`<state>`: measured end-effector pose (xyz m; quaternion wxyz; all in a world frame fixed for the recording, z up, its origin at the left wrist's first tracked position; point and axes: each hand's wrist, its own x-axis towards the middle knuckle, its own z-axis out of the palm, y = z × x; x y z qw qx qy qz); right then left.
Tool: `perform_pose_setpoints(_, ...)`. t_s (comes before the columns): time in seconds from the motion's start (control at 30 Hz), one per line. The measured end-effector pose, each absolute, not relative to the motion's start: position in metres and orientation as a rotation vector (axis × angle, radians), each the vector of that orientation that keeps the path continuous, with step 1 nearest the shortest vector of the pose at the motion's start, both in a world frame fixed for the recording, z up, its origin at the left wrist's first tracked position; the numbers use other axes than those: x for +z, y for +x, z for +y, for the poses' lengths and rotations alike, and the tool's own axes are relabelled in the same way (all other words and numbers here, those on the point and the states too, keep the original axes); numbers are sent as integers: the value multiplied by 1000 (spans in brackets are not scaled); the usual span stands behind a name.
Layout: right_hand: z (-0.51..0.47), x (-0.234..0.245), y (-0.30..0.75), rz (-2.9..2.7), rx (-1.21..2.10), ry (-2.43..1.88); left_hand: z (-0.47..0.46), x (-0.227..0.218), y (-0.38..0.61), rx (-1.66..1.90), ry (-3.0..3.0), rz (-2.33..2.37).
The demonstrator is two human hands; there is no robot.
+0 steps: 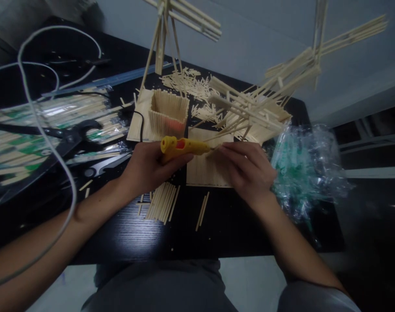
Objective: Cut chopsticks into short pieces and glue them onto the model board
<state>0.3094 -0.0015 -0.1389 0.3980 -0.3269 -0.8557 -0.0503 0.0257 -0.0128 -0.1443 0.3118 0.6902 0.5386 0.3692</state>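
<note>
Since loose wooden sticks [162, 203] lie toward the worktop's [236, 234] front edge, your forearms could scatter them | left hand [147, 169] wrapped round yellow glue gun [184, 148], right hand [254, 173] fingertips by its nozzle, pinch unclear: slipping could burn you | stick panel [204, 171] mid-worktop, could skew if nudged | stick frame [230, 106] near far edge, could topple if bumped

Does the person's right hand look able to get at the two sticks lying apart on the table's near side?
Probably yes: the two sticks lie near the right hand with nothing seen covering them, though that hand seems busy at the yellow glue gun's tip.
</note>
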Motion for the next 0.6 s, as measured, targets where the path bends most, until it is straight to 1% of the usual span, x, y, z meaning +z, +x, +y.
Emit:
perform_pose_setpoints(0.2,-2,-138,308,-2173,-210,-868,-11,-146,24,957,1823,1431)
perform_pose_setpoints(0.43,-1,-140,308,-2149,-176,-822,-4,-153,22,757,1940,1456)
perform_pose_setpoints(0.6,-1,-142,310,-2150,-138,-825,-4,-155,22,800,1945,1449)
